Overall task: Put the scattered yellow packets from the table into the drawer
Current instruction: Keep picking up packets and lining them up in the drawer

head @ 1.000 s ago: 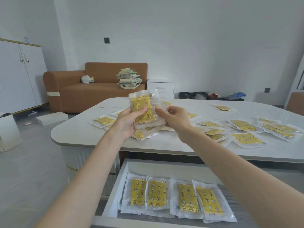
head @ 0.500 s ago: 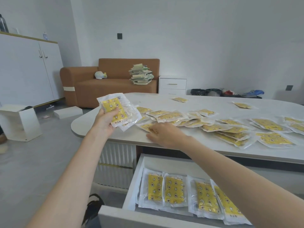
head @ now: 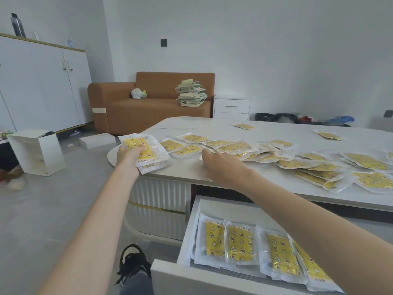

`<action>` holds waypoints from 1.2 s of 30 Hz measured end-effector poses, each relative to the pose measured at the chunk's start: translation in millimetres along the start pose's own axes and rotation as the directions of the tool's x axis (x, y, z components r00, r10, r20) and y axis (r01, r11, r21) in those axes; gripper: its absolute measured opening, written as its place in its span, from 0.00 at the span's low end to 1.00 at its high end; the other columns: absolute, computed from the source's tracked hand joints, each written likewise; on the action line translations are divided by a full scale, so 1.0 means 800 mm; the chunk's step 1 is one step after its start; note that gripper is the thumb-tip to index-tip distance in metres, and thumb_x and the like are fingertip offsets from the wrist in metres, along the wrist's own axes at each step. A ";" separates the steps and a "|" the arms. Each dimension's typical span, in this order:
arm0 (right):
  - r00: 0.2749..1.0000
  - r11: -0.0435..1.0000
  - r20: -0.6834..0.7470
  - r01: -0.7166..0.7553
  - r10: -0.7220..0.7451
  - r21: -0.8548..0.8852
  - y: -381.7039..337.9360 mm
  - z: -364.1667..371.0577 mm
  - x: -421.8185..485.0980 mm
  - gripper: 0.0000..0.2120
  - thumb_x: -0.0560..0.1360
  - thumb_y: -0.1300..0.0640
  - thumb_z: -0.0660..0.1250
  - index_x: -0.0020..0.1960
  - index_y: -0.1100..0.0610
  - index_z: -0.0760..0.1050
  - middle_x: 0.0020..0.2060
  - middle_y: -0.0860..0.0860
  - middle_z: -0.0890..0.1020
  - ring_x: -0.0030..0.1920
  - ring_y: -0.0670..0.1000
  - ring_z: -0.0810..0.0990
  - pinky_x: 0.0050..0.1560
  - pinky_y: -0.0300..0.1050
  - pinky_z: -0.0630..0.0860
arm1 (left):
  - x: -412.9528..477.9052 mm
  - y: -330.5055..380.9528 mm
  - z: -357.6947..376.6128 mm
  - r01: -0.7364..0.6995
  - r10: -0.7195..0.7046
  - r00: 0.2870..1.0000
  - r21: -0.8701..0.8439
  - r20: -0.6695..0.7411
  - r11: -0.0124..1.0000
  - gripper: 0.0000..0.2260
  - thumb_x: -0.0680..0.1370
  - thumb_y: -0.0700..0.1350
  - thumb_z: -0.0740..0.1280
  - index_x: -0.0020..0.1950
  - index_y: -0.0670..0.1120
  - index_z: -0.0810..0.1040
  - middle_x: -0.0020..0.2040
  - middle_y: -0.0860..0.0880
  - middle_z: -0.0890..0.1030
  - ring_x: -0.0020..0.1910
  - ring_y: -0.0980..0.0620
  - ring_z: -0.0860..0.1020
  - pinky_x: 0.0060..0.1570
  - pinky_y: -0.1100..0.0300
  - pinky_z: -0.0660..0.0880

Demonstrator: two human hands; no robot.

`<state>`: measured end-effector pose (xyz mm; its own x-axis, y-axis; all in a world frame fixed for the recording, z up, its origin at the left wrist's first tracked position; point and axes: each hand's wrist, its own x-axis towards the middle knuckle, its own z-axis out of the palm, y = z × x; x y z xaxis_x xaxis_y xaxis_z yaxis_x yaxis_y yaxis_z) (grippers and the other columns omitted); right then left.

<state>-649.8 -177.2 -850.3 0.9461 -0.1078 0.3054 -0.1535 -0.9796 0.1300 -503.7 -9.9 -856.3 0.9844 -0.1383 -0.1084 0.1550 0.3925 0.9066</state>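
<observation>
My left hand point(head: 128, 157) grips a small stack of yellow packets point(head: 146, 151) in clear wrap, held over the table's left corner. My right hand point(head: 221, 167) lies palm down on the white table point(head: 212, 177), fingertips touching the nearest loose packets point(head: 231, 149); whether it pinches one is hidden. Several more yellow packets point(head: 319, 167) are scattered across the table to the right. Below the table edge, the white drawer point(head: 191, 228) stands pulled out, with several packets point(head: 240, 243) lying side by side inside. My right forearm covers the drawer's right part.
Two stray packets point(head: 244, 126) lie farther back on the table. A white box point(head: 36, 152) stands on the floor at left, near a white cabinet point(head: 42, 86). A brown sofa point(head: 148, 103) with a paper pile sits behind. My shoe point(head: 133, 262) is beside the drawer front.
My right hand has left the stack and come down onto the table by the loose packets. My left hand has carried the stack lower and leftward. The view has turned left.
</observation>
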 end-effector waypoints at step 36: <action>0.871 0.676 0.382 -0.484 0.309 0.556 -0.039 0.054 0.226 0.25 0.69 0.53 0.73 0.59 0.57 0.65 0.45 0.52 0.75 0.50 0.54 0.77 0.56 0.47 0.75 | 0.038 -0.003 -0.013 0.050 -0.053 0.999 -0.162 -0.009 0.986 0.16 0.80 0.32 0.59 0.62 0.49 0.69 0.43 0.47 0.74 0.37 0.48 0.76 0.43 0.45 0.76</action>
<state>-461.4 -173.2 -839.5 0.8856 -0.4612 -0.0544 -0.4027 -0.7045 -0.5844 -473.5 -5.4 -865.7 0.9756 -0.1507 -0.1595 0.2158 0.5270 0.8220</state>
